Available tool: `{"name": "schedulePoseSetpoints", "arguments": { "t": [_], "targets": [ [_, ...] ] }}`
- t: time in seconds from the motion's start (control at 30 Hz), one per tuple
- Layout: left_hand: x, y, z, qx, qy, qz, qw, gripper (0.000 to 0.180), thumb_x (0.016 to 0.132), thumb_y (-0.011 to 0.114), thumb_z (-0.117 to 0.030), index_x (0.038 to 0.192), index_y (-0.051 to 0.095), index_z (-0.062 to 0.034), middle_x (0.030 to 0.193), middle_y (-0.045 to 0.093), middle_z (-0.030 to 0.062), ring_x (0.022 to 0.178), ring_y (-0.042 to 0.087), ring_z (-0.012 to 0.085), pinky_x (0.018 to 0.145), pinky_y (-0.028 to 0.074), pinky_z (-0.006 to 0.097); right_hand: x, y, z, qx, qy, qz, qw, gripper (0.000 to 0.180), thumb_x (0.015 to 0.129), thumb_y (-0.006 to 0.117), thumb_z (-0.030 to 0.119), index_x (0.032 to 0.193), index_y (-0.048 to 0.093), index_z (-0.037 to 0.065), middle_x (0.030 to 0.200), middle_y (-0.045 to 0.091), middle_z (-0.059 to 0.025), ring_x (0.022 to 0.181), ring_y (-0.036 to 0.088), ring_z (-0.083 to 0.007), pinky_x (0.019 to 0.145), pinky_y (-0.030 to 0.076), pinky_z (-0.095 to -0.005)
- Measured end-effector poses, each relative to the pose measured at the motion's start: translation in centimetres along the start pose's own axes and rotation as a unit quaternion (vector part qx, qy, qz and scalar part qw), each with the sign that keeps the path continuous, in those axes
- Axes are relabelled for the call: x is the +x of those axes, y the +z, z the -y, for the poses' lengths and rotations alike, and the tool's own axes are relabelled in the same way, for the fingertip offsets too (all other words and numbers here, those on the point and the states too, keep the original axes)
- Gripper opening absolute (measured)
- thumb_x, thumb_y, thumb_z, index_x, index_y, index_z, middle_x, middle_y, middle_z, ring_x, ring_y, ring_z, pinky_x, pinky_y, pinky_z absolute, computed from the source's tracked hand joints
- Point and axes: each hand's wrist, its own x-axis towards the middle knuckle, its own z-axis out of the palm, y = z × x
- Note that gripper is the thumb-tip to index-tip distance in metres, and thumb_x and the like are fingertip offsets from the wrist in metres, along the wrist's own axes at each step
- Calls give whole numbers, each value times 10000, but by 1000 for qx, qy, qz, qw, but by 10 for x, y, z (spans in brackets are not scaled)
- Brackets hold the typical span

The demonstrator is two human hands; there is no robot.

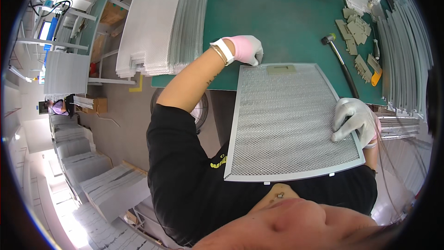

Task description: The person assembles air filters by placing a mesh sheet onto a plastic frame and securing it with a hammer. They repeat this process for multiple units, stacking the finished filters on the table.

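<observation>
A rectangular metal mesh filter panel (286, 120) with an aluminium frame lies partly on the green table (286, 14), and its near edge hangs over my lap. My left hand (247, 48), in a pink and white glove, is closed on the panel's far left corner. My right hand (354, 120), in a white glove, grips the panel's right edge with its fingers spread on the mesh.
A tall stack of mesh sheets (162, 28) fills the table's left end. A mallet (340, 60), small metal clips (356, 32) and an orange-handled tool (375, 76) lie right of the panel. Long frame strips (407, 51) line the right edge. Another person (58, 106) is far left.
</observation>
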Motion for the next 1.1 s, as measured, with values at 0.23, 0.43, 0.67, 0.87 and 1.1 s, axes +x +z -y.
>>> {"name": "schedulePoseSetpoints", "arguments": {
  "t": [0.23,0.43,0.67,0.87,1.1],
  "targets": [
    [-104,-19,-44,-332,196,-162,908,469,886,667,-286,1211,663,52,1205,681,229,1119,658,325,992,512,397,6,-6,-9,16,13,-135,991,292,670,856,288,890,793,108,857,669,-23,715,575,-186,650,440,-315],
    [-138,0,-92,-244,492,-524,651,870,768,847,-395,1420,447,20,951,655,188,733,638,298,626,523,423,36,-31,-29,-137,-26,-316,938,219,787,743,218,785,680,8,857,631,-88,773,576,-209,683,462,-328],
    [-103,-9,-97,-337,270,-749,502,769,748,756,63,1427,397,93,939,689,150,770,675,160,716,562,266,44,-36,-74,90,39,-498,862,356,902,719,111,1224,626,-10,1112,677,-41,996,615,-119,893,482,-285],
    [-97,-16,-72,-188,178,-814,520,603,769,726,36,1322,488,81,1013,680,144,894,660,159,812,539,283,54,-31,-75,56,51,-524,848,301,915,723,149,1168,664,-2,1054,699,-33,949,623,-110,862,491,-279],
    [-100,-25,-67,-226,122,-810,527,511,803,729,17,1275,536,48,1199,621,138,1028,625,181,920,503,297,42,-51,-50,-36,78,-473,877,455,913,698,105,1340,574,5,1198,669,-75,1106,600,-134,1005,460,-298]
  ]
}}
